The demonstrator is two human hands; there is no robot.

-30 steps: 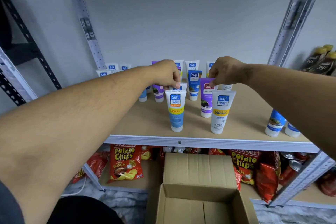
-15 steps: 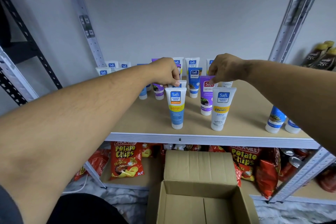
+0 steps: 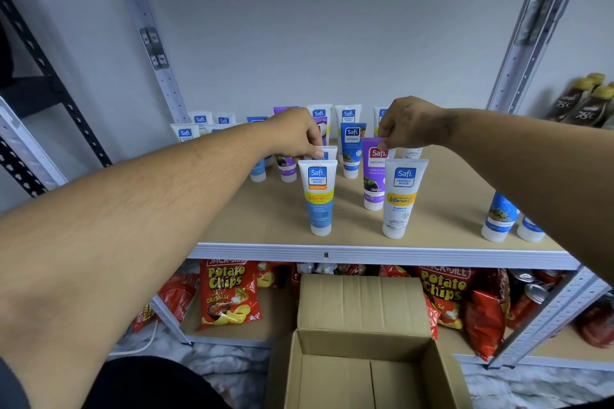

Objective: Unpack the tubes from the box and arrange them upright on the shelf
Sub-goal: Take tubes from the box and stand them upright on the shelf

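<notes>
Left hand (image 3: 300,136) pinching the top of a white tube (image 3: 327,153) behind the front blue-and-white tube (image 3: 318,197); right hand (image 3: 407,124) pinching the purple tube (image 3: 373,176). All upright on the shelf (image 3: 265,209). Open box (image 3: 365,372) below, inside showing only bare cardboard.

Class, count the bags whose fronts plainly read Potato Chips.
2: one chip bag on the lower shelf left of the box, a second bag right of it. More may be hidden.

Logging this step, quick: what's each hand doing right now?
Left hand: pinching the top of a white tube.
Right hand: pinching the top of the purple tube.
</notes>
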